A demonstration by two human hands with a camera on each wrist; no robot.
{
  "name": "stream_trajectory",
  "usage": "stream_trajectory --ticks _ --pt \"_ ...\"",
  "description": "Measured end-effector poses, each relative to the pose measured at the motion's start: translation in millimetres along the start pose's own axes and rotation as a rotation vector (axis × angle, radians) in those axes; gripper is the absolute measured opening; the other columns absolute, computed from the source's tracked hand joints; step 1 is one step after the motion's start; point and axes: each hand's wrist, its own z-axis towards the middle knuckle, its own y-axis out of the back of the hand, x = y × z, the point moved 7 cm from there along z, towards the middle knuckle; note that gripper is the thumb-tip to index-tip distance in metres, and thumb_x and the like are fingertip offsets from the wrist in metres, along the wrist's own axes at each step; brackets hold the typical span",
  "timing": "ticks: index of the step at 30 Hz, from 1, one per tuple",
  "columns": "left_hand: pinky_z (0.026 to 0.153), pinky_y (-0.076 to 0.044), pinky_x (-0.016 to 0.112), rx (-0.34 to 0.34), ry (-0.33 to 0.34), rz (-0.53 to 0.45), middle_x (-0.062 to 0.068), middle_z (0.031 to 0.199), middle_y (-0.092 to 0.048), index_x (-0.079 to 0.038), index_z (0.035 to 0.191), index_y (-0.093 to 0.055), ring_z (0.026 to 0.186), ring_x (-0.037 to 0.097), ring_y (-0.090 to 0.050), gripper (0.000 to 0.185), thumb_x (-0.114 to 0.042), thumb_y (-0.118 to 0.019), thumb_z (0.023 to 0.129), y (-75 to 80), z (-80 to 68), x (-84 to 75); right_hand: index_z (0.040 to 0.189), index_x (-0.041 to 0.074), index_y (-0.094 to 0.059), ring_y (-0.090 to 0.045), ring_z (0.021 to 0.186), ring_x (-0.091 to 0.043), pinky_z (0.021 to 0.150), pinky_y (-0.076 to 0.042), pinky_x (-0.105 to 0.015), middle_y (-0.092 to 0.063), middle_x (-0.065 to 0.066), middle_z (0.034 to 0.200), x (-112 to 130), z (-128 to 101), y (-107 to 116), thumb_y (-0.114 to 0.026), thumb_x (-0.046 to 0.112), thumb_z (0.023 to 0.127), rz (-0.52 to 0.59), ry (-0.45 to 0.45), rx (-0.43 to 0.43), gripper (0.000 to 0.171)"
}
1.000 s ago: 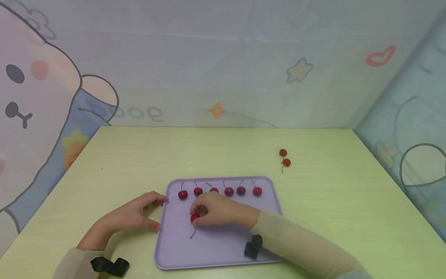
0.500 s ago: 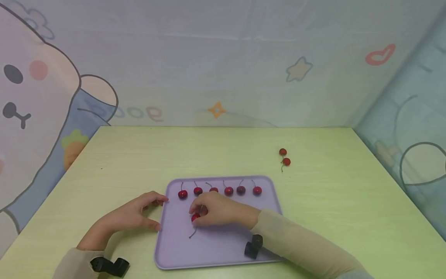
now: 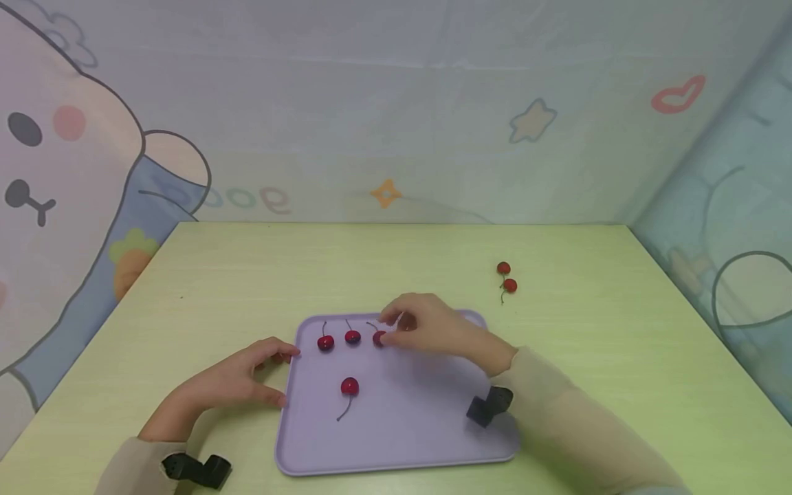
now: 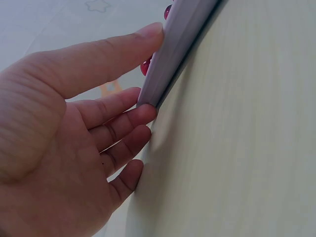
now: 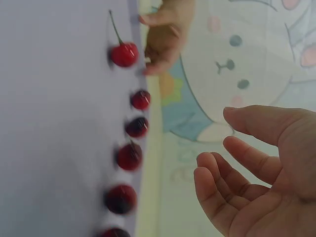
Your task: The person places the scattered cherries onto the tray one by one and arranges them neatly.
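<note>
A purple tray [image 3: 427,440] lies on the green table. Along its far edge stands a row of red cherries [image 3: 353,337]; the right part of the row is hidden behind my right hand. One more cherry [image 3: 349,386] lies alone nearer to me, its stem pointing towards me. My right hand [image 3: 396,323] hovers over the row with its fingers relaxed, and in the right wrist view the right hand [image 5: 217,143] holds nothing. My left hand [image 3: 281,375] rests with thumb and fingers against the tray's left rim [image 4: 173,49].
Two loose cherries [image 3: 506,277] lie on the table [image 3: 247,275] beyond the tray's far right corner. Fabric walls with cartoon prints close in the table at the back and on both sides.
My right hand has let go of the lone cherry and moved up and to the right, over the back row. The cherry stays where it was. The left hand has not moved.
</note>
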Motion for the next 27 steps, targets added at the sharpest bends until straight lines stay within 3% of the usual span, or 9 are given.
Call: stream_trajectory --ticks 5,13,18,27 --pt "0.103 -0.037 0.037 0.006 -0.014 -0.016 0.008 0.127 -0.052 -0.011 0.126 -0.054 0.119 0.03 -0.043 0.066 -0.034 -0.083 0.072 -0.6 0.8 -0.2 0.111 0.008 -0.068 -0.062 0.085 -0.013 0.076 -0.051 -0.029 -0.068 -0.005 0.101 -14 -15 44 -0.072 0.018 0.086 -0.016 -0.019 -0.107 0.027" --pt "0.102 -0.037 0.031 0.006 -0.027 -0.02 0.009 0.127 -0.052 -0.009 0.126 -0.054 0.118 0.031 -0.043 0.066 -0.033 -0.083 0.072 -0.4 1.6 -1.3 0.115 0.006 -0.065 -0.063 0.095 -0.021 0.075 -0.051 -0.033 -0.066 -0.01 0.111 -43 -38 100 -0.069 0.022 0.089 -0.03 -0.144 -0.226 0.03" --pt "0.103 -0.036 0.035 0.006 -0.015 -0.016 0.009 0.128 -0.052 -0.01 0.126 -0.054 0.119 0.031 -0.043 0.066 -0.034 -0.083 0.072 -0.2 1.7 0.4 0.119 0.005 -0.062 -0.064 0.09 -0.024 0.069 -0.051 -0.032 -0.065 -0.014 0.112 -63 -50 124 -0.067 0.026 0.091 -0.032 -0.218 -0.266 0.035" --pt "0.103 -0.037 0.037 0.003 -0.003 -0.01 0.009 0.128 -0.052 -0.011 0.126 -0.054 0.12 0.032 -0.043 0.066 -0.033 -0.083 0.071 -0.6 2.1 1.3 0.12 0.007 -0.062 -0.064 0.098 -0.025 0.082 -0.048 -0.038 -0.068 -0.011 0.109 -107 -63 149 -0.064 0.031 0.093 -0.078 -0.289 -0.322 0.037"
